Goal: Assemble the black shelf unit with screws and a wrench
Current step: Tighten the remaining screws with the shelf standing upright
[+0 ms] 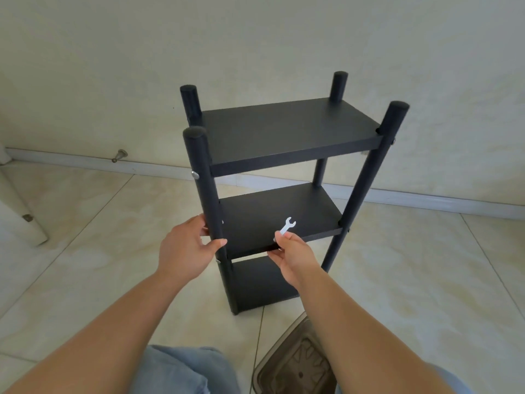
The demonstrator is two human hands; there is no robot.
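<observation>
We've got the shelf (284, 129) standing upright on the tiled floor (397, 280), close to the wall (255, 38), all three boards in and four posts up; it looks nearly built, so what's left is probably tightening.

Our left hand (184, 248) is wrapped round the near-left post (208, 209) level with the middle board (279, 211), thumb across the front; our right hand (289, 257) pinches the little wrench (287, 225) between thumb and fingertips, its open end pointing up, while the lower fingers touch the front edge of that board.

Now the risks, as we read them. That wrench is small and held only by its tail; a slip and it drops onto the floor, or behind the bottom board (261, 282). A screw (195, 174) juts from the near-left post beside the top board's corner and looks proud, not seated; if so, the top board could rock or the thread could cross when we drive it. The unit is tall and narrow on smooth tile; pull hard on the wrench with only one hand bracing a post and it may skid or tip. A clear tub (295, 362) sits by our knee at the floor's near edge; we could kick it when shifting.
</observation>
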